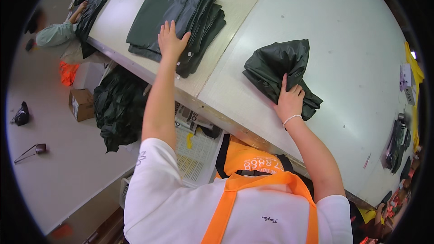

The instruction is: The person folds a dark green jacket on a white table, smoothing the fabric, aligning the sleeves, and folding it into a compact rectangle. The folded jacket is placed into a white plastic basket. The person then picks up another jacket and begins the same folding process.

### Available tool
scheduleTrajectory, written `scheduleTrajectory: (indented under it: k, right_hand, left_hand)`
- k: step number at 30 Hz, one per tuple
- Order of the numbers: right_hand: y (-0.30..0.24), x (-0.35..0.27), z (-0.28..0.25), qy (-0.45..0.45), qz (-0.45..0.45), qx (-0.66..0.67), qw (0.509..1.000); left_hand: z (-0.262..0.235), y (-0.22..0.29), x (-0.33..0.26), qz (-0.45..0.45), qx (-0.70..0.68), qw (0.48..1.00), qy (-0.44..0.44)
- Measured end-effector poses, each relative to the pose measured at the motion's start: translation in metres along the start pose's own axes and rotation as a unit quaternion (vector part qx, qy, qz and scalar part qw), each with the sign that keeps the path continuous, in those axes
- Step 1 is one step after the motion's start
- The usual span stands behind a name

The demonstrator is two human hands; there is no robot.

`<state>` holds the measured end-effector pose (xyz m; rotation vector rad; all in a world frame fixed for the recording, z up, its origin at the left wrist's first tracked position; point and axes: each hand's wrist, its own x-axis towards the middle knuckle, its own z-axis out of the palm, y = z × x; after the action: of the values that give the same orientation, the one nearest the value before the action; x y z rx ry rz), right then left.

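Observation:
My left hand point(172, 43) lies with its fingers spread on top of a stack of folded dark green fabric pieces point(151, 20). The stack's right edge is uneven, with small white tags along it. Farther right, my right hand point(290, 102) is closed on a bunched dark green fabric piece point(273, 65), its index finger stretched over the gathered folds. That piece is crumpled on the white table point(348, 63), with one end poking out to the right of my hand. The undersides of my right fingers are hidden.
Another person's arm point(58, 34) rests by dark fabric at the far left. Below the table edge are a heap of dark green fabric point(120, 108) and a cardboard box point(81, 104). A dark bundle point(397, 144) and a thin red-and-white tool point(367, 160) lie at the right.

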<state>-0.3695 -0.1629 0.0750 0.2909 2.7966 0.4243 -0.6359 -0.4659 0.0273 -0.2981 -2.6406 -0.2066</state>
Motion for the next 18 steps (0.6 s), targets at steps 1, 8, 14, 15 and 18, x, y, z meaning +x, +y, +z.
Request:
scheduleTrajectory:
  k: [1,8,14,15,18]
  right_hand:
    - [0.002,0.001,-0.001,-0.002,-0.005,0.008,1.000]
    - [0.058,0.004,-0.015,-0.002,-0.039,0.211,0.977]
    - [0.140,-0.105,0.047,0.063,0.184,0.418,0.888]
    - [0.154,-0.126,0.057,0.090,0.196,0.460,0.861]
    - [0.186,-0.182,0.062,0.087,0.256,0.543,0.795]
  left_hand:
    - [0.014,-0.007,0.001,-0.008,-0.033,0.997,-0.070]
    - [-0.008,0.085,-0.042,0.122,-0.055,0.985,-0.110]
    - [-0.059,0.263,-0.195,0.182,-0.242,0.929,-0.214]
    - [-0.063,0.287,-0.221,0.184,-0.263,0.911,-0.258]
    - [-0.078,0.336,-0.266,0.209,-0.316,0.888,-0.259]
